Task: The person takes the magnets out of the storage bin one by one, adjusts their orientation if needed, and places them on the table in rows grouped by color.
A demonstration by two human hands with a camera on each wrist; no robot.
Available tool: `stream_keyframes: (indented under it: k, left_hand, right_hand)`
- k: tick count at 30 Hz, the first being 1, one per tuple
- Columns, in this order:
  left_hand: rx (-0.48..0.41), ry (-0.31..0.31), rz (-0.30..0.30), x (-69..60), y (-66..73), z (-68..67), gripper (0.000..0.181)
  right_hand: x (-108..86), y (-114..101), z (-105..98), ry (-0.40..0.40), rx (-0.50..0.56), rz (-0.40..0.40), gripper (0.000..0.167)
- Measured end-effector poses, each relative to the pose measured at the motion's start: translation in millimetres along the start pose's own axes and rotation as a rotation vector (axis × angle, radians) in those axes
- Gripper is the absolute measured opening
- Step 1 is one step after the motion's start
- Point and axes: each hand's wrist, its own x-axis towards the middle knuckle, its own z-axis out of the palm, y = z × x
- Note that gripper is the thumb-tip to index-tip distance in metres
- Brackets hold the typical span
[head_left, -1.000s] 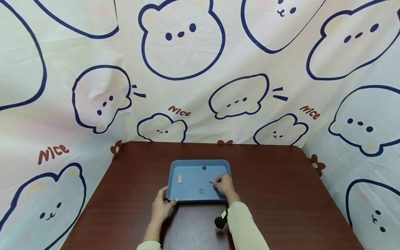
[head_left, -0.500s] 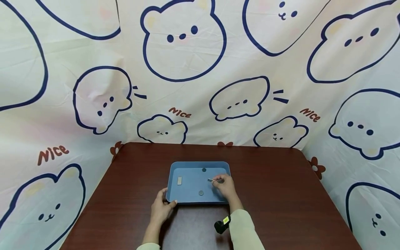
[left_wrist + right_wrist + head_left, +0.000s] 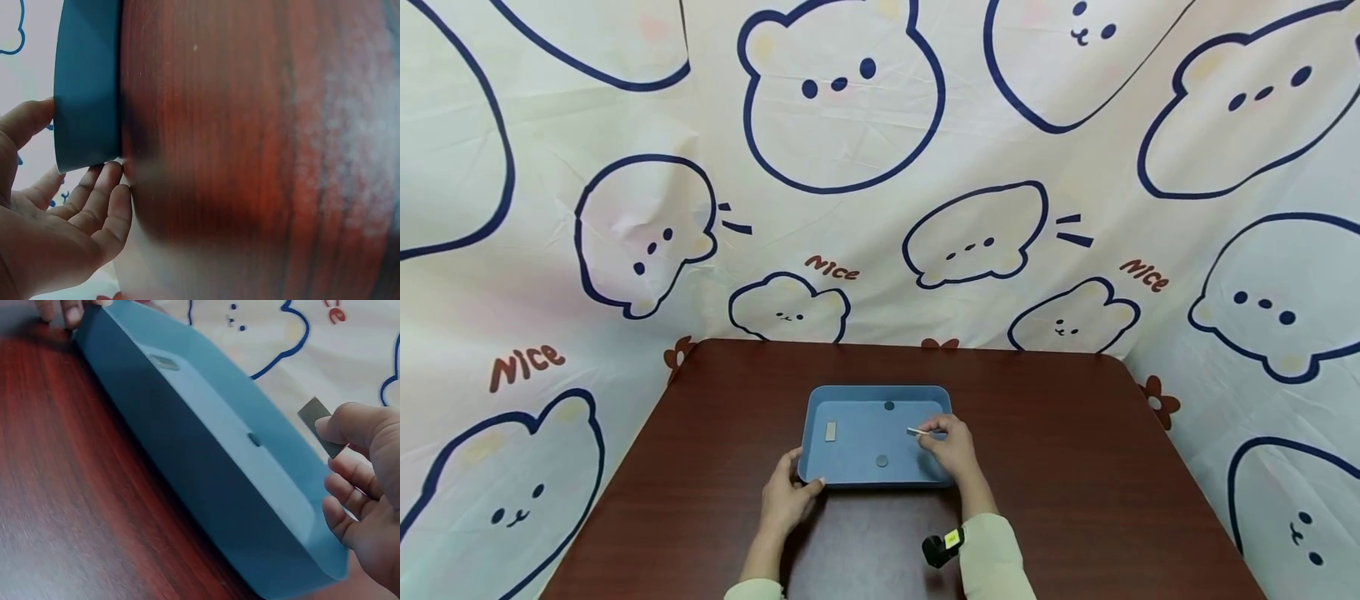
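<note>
A shallow blue tray (image 3: 853,412) lies on the table. My left hand (image 3: 784,504) grips its near left corner; the left wrist view shows thumb and fingers of this hand (image 3: 69,231) against the tray's walls (image 3: 87,81). Over the tray's right part, my right hand (image 3: 957,450) pinches a thin flat rectangular piece (image 3: 915,432), a grey plate (image 3: 317,422) in the right wrist view, raised above the rim. Inside the tray lie a pale rectangular piece (image 3: 831,431) at left, a dark round disc (image 3: 889,406) near the back and a greyish disc (image 3: 882,461) near the front.
The brown table (image 3: 1075,467) extends around the tray on all sides. Behind and beside it hangs a pale cloth (image 3: 865,225) with blue-outlined bear faces. A black device (image 3: 942,548) with a yellow label is on my right wrist.
My right hand has shifted a little to the right with the rectangular piece pinched in it. The left hand keeps its grip on the tray corner.
</note>
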Motion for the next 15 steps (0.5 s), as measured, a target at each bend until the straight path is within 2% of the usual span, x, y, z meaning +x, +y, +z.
stream_keyframes:
  k: [7, 15]
  left_hand:
    - [0.019, 0.005, -0.016, -0.3, 1.9, -0.2, 0.065]
    - [0.019, 0.0, -0.023, 1.9, 3.1, 2.9, 0.066]
  right_hand:
    - [-6.8, -1.6, -16.0, -0.017, 0.03, -0.02, 0.007]
    - [-11.0, 6.0, -41.1, -0.058, 0.07, 0.048, 0.008]
